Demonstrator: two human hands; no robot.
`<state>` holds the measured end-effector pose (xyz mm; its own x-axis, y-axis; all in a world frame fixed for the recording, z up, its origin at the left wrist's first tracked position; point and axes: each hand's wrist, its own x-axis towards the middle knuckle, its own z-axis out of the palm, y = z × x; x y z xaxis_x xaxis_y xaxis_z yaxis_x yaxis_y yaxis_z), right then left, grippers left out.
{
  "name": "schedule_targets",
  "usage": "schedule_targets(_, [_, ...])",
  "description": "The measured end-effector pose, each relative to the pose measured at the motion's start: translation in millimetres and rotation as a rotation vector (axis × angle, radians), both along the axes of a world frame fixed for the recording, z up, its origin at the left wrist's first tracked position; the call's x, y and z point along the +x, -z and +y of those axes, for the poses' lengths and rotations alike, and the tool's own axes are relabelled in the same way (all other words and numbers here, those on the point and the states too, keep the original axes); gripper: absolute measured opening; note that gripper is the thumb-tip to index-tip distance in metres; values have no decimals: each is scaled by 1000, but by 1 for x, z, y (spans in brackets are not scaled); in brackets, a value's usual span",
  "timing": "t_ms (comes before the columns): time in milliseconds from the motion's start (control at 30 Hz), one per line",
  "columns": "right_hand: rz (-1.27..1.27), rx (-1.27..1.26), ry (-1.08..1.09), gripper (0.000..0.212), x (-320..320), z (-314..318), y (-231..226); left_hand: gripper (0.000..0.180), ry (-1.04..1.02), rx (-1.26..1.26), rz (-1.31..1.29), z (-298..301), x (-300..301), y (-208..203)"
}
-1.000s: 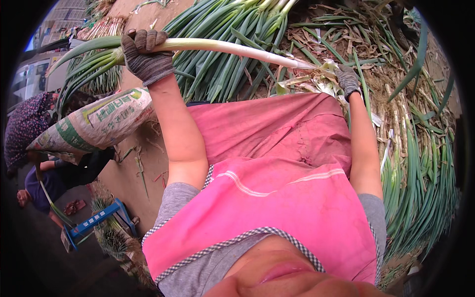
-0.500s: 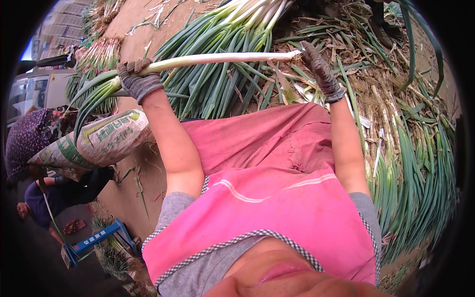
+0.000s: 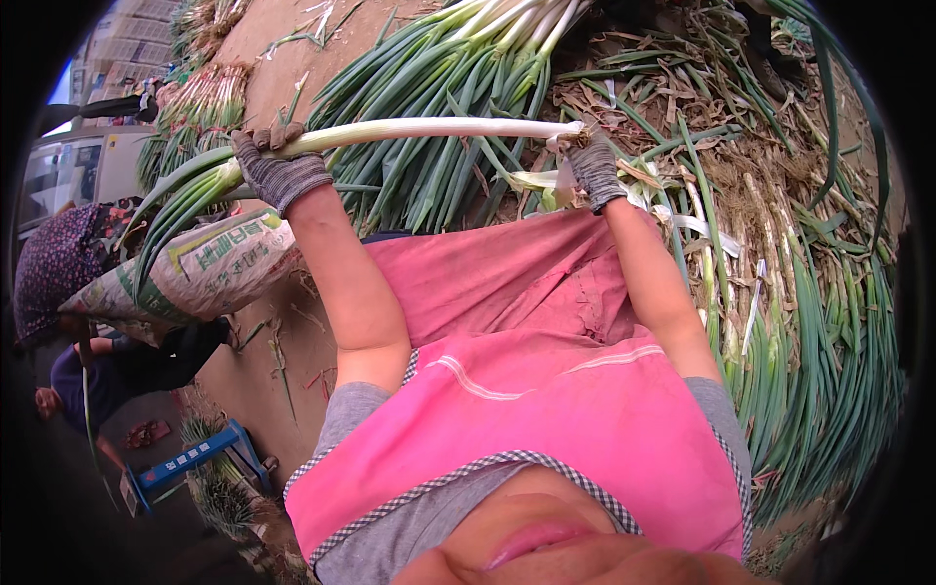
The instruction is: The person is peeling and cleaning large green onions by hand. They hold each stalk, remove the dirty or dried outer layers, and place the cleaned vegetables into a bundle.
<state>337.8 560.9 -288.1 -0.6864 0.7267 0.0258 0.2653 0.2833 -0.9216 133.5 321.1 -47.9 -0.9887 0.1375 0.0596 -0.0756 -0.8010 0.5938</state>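
Observation:
A long green onion [image 3: 439,129] lies across in front of me, its leaves at the left and its white root end at the right. My left hand [image 3: 278,168], in a dirty grey knit glove, is closed round the stalk where white turns to green. At the root end my right hand [image 3: 593,168], gloved alike, has its fingers closed against the stalk. A pale strip of skin [image 3: 565,177] hangs beside those fingers; their tips are partly hidden. Behind the stalk lies a large heap of green onions [image 3: 429,83], white ends pointing away.
More unpeeled green onions [image 3: 819,370] with roots lie in a long row at my right. Dry peelings [image 3: 643,68] litter the ground ahead. To the left are a printed sack [image 3: 210,268], a blue metal stand [image 3: 190,458], a person in purple [image 3: 78,390] and bundled onions [image 3: 210,107].
My right hand has moved left and slightly down, from open just beyond the root end to closed at it. A loose skin strip now shows there. The left hand keeps its hold.

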Motion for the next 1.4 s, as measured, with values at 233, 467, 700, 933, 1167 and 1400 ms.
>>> schedule_targets(233, [-670,310,133,30,31,114,13,30,244,-55,-62,40,43,8])
schedule_targets(467, [-878,354,197,25,36,164,17,27,231,-69,124,41,93,-4])
schedule_targets(700, [-1313,594,107,57,136,171,6,26,-171,121,359,-125,55,-99])
schedule_targets(933, [122,-825,-599,64,0,-35,-96,23,-84,53,205,-59,69,-18])
schedule_targets(1167, [589,-1559,-327,22,-79,-97,-117,65,116,-27,124,-73,111,51])
schedule_targets(1400, [413,-1282,-81,31,-162,-17,-84,52,161,215,-380,-62,60,115])
